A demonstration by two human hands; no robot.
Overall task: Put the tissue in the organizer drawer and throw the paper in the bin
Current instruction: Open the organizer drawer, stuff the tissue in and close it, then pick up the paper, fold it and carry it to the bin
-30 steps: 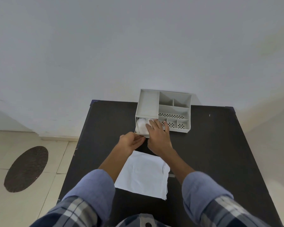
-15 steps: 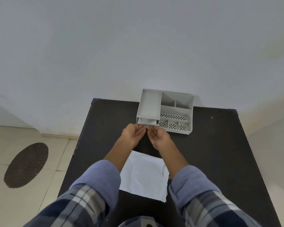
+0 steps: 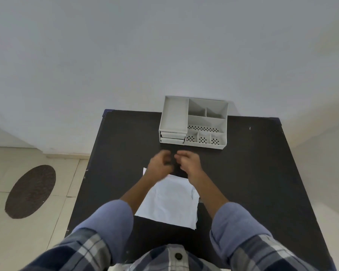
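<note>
now that the drawer sits shut in the organizer at the far edge of the desk, no tissue shows, where a second ago it lay in the open drawer under the right hand. both hands have pulled back near; the left hand and right are blurred, loosely curled, holding nothing. the paper lies flat between the forearms, so binning it looks next; no bin is in view.
</note>
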